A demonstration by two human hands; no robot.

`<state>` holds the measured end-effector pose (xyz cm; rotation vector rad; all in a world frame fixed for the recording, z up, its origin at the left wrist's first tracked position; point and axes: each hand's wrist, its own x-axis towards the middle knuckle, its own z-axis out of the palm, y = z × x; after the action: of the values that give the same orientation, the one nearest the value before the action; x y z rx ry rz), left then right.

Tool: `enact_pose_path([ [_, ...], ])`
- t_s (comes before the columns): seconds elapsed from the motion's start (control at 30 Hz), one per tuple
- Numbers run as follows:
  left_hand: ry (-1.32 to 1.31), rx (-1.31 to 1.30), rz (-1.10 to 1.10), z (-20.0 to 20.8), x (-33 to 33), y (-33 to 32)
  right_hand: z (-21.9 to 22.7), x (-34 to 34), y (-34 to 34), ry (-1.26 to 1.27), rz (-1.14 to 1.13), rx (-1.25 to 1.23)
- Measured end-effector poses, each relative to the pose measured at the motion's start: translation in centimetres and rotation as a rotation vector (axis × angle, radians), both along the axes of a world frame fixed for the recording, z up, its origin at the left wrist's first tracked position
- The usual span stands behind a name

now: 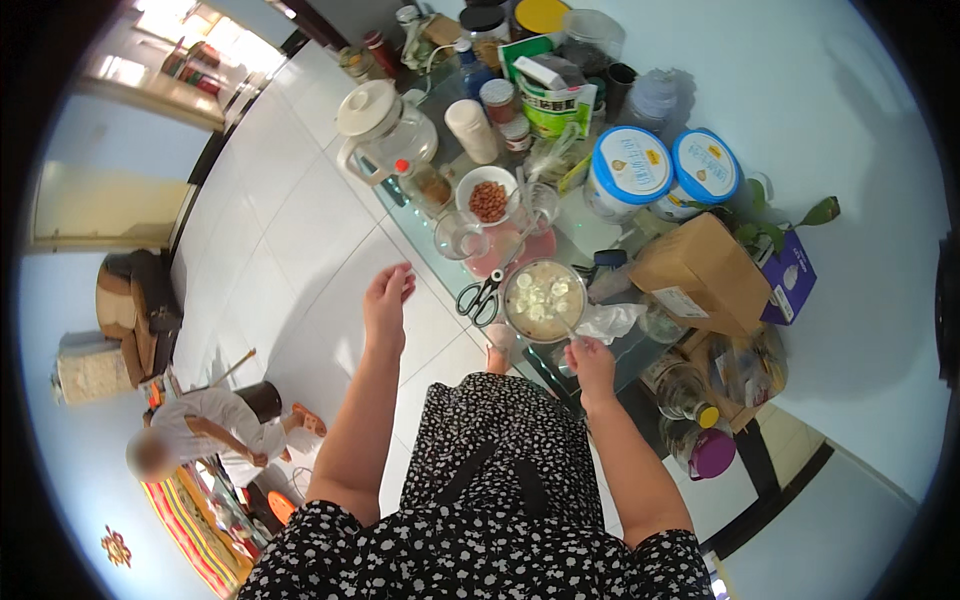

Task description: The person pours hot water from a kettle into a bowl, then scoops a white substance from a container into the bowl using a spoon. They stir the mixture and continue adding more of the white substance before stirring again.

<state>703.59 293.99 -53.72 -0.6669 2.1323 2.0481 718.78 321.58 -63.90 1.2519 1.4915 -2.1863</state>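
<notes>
A round bowl (511, 316) of pale, porridge-like food topped with pale round slices stands at the near edge of the glass table. My right hand (592, 368) grips the handle of a spoon (571, 329) whose other end dips into the food. Off the table's left side, over the floor, my left hand (386, 292) is raised with its fingers pinched together; what they hold, if anything, is too small to name. Black-handled scissors (480, 303) lie just left of the bowl. Behind it are a white bowl of reddish-brown nuts (488, 200) and a clear glass cup (460, 237).
A glass pitcher (402, 140) and a red-capped bottle (424, 187) line the table's left edge. Two blue-lidded tubs (630, 172) and a cardboard box (698, 272) crowd the right. Large bottles (684, 395) stand below. Another person (220, 428) sits far left.
</notes>
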Motion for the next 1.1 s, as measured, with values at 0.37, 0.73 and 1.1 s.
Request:
enact_pose_path([
  [0.37, -0.220, 0.093, 0.142, -3.8, 13.3, -5.1, 3.7, -4.2, 1.7, 0.429, 0.453, 1.093],
  [0.73, -0.345, 0.222, -0.267, -9.2, 11.2, -0.3, 4.1, -4.0, 0.3, 0.589, 0.651, 1.251],
  [1.1, -0.502, 0.345, -0.483, -10.2, 11.3, 3.1, 1.6, -2.0, 1.5, -0.026, 0.018, 0.289],
])
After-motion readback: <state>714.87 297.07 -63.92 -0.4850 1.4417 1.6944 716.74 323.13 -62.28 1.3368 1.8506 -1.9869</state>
